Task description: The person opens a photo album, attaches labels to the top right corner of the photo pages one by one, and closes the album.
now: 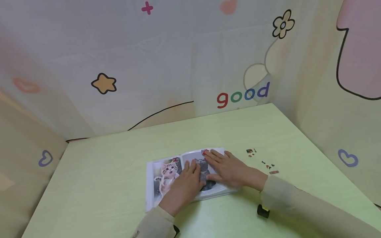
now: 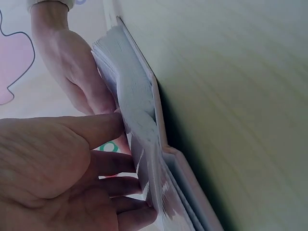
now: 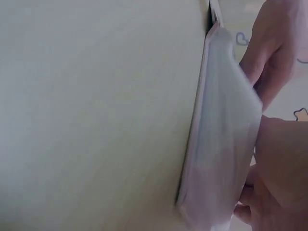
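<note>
A thick photo album (image 1: 149, 185) lies spread on the table, with a kitten picture (image 1: 169, 170) on its left page and a grey cat picture (image 1: 205, 170) on its right page. My left hand (image 1: 185, 185) rests near the fold, fingertips on the grey cat picture. Flat against the right page, my right hand (image 1: 230, 168) reaches its fingers to a small red piece (image 1: 204, 152) at the picture's top. The left wrist view shows the stack of page edges (image 2: 134, 86) beside my straight fingers. In the right wrist view, the album's side (image 3: 221, 130) stands out blurred beside my right hand (image 3: 281, 168).
Several small colourful bits (image 1: 251, 152) lie right of the album, and more of them (image 1: 268, 166) with a red strip (image 1: 274, 172) sit nearer my right sleeve. A black piece (image 1: 263, 211) shows under that sleeve. Printed curtains (image 1: 166, 66) border the pale green table (image 1: 98, 172).
</note>
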A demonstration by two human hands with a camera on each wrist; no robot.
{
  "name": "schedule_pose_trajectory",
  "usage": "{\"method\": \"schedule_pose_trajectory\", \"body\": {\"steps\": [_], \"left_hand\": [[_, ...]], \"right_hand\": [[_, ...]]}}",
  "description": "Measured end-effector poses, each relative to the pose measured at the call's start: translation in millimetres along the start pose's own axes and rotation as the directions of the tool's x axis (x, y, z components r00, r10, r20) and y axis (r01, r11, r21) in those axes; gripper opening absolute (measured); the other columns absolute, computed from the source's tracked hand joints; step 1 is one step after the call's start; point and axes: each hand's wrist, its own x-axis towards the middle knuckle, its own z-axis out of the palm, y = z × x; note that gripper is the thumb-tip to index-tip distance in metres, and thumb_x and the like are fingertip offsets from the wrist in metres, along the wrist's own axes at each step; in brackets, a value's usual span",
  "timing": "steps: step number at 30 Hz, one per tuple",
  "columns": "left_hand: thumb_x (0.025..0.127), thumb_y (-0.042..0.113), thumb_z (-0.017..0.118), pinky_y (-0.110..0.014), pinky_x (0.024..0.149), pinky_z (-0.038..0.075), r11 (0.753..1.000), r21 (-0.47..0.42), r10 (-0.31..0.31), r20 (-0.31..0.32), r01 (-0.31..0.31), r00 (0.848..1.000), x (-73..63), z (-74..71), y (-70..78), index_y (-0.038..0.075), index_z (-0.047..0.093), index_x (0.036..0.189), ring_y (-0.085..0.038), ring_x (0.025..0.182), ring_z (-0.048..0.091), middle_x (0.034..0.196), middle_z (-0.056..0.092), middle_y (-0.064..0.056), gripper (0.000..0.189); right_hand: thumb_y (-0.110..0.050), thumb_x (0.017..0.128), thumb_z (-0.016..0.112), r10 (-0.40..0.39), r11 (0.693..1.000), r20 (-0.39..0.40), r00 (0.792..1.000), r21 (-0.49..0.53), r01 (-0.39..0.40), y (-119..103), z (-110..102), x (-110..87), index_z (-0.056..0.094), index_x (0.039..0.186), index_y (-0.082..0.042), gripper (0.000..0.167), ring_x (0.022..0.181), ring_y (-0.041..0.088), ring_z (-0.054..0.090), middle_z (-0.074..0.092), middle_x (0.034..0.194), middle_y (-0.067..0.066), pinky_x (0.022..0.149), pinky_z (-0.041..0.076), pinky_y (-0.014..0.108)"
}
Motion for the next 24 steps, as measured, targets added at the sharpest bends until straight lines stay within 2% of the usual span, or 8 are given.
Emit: {"method": "schedule_pose_trajectory", "body": {"steps": [2, 7, 14, 19, 22, 24], "left_hand": [[0.105, 0.031, 0.061, -0.048, 0.117, 0.036, 1.0, -0.019, -0.008, 0.007, 0.008, 1.0, -0.9, -2.7, 0.9, -0.007, 0.044, 0.152, -0.045, 0.15, 0.03, 0.161, 0.034, -0.026, 0.062], [0.105, 0.032, 0.061, -0.047, 0.118, 0.035, 1.0, -0.004, -0.004, 0.006, 0.004, 1.0, -0.3, -3.0, 1.0, -0.007, 0.044, 0.152, -0.045, 0.149, 0.031, 0.161, 0.036, -0.026, 0.063], [0.105, 0.032, 0.062, -0.046, 0.119, 0.034, 1.0, 0.009, 0.002, 0.009, -0.002, 1.0, -0.3, -1.7, 2.3, -0.007, 0.044, 0.151, -0.044, 0.149, 0.032, 0.161, 0.036, -0.026, 0.063], [0.105, 0.03, 0.062, -0.046, 0.119, 0.035, 1.0, 0.009, 0.015, 0.008, -0.015, 1.0, -1.0, -3.0, 3.0, -0.008, 0.044, 0.151, -0.045, 0.149, 0.032, 0.16, 0.036, -0.027, 0.063], [0.105, 0.029, 0.062, -0.045, 0.119, 0.035, 0.999, 0.044, 0.029, -0.003, -0.029, 1.0, -2.6, -4.9, 3.3, -0.009, 0.045, 0.15, -0.045, 0.148, 0.034, 0.159, 0.038, -0.027, 0.062], [0.105, 0.029, 0.062, -0.045, 0.119, 0.034, 0.998, 0.052, 0.034, -0.004, -0.034, 0.999, -3.2, -5.4, 3.3, -0.009, 0.045, 0.15, -0.044, 0.148, 0.034, 0.159, 0.038, -0.028, 0.061]], "right_hand": [[-0.059, 0.105, 0.046, 0.022, 1.0, 0.002, 1.0, -0.02, -0.022, 2, 0, 3.0, 0.029, 0.163, -0.005, 0.081, 0.156, 0.034, 0.019, 0.023, 0.17, 0.012, 0.119, 0.022, 0.065], [-0.068, 0.101, 0.046, 0.073, 0.997, 0.019, 0.997, -0.024, -0.073, 13, 0, 13.3, 0.026, 0.164, -0.006, 0.091, 0.156, 0.035, 0.018, 0.02, 0.171, 0.011, 0.119, 0.023, 0.065], [-0.073, 0.097, 0.047, 0.118, 0.993, 0.002, 0.993, 0.007, -0.118, 22, 1, 21.6, 0.025, 0.162, 0.0, 0.1, 0.157, 0.036, 0.015, 0.018, 0.17, 0.016, 0.12, 0.022, 0.064], [-0.068, 0.099, 0.049, 0.052, 0.999, -0.033, 0.998, -0.016, -0.052, 9, -1, 13.7, 0.029, 0.161, 0.0, 0.094, 0.157, 0.035, 0.016, 0.021, 0.169, 0.017, 0.119, 0.024, 0.064], [-0.065, 0.102, 0.047, -0.004, 1.0, -0.03, 1.0, -0.012, 0.004, 0, -1, 9.8, 0.03, 0.161, 0.0, 0.089, 0.156, 0.034, 0.019, 0.024, 0.169, 0.017, 0.118, 0.025, 0.066], [-0.065, 0.103, 0.046, -0.003, 1.0, -0.017, 1.0, -0.003, 0.003, -3, -1, 8.9, 0.03, 0.161, -0.001, 0.088, 0.156, 0.034, 0.02, 0.025, 0.169, 0.015, 0.118, 0.024, 0.066]]}}
